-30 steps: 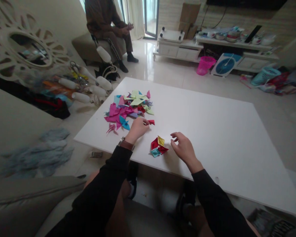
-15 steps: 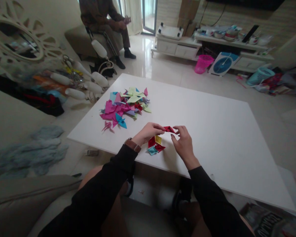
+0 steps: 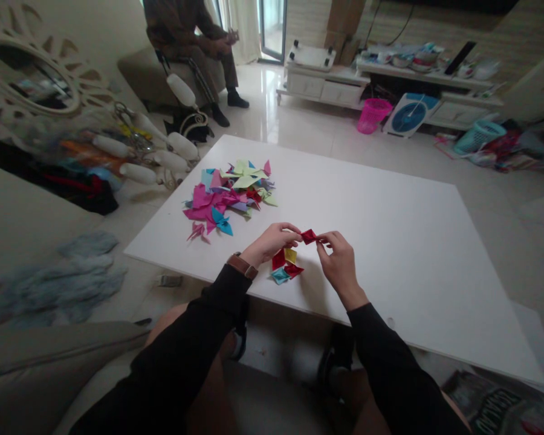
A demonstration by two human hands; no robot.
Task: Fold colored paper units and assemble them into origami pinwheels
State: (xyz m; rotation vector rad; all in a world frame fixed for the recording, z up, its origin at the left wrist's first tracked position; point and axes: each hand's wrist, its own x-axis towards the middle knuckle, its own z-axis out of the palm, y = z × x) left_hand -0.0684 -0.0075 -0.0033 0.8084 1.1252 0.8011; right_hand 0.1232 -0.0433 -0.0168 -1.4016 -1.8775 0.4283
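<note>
Between my two hands, just above the table, is a small folded red origami piece (image 3: 309,236). The fingertips of my left hand (image 3: 278,239) pinch its left end. At its right end, my right hand (image 3: 338,260) pinches a corner between thumb and fingers. Below my left hand lie several small folded papers: a yellow piece (image 3: 291,257), a light blue piece (image 3: 280,276) and red pieces (image 3: 294,270). Further left on the white table (image 3: 372,241) is a pile of colourful paper cranes (image 3: 208,202), mostly pink, pale green and blue.
A person (image 3: 194,48) sits on a grey seat beyond the table. A fallen lamp with white shades (image 3: 138,173) lies left of the table. Across the floor stand a pink basket (image 3: 373,116), a blue fan (image 3: 410,115) and a white TV cabinet (image 3: 320,83).
My right fingers, spread apart before, have closed on the right corner of the red origami piece. The piece has turned and shows more of its folded face. My left hand has barely moved.
</note>
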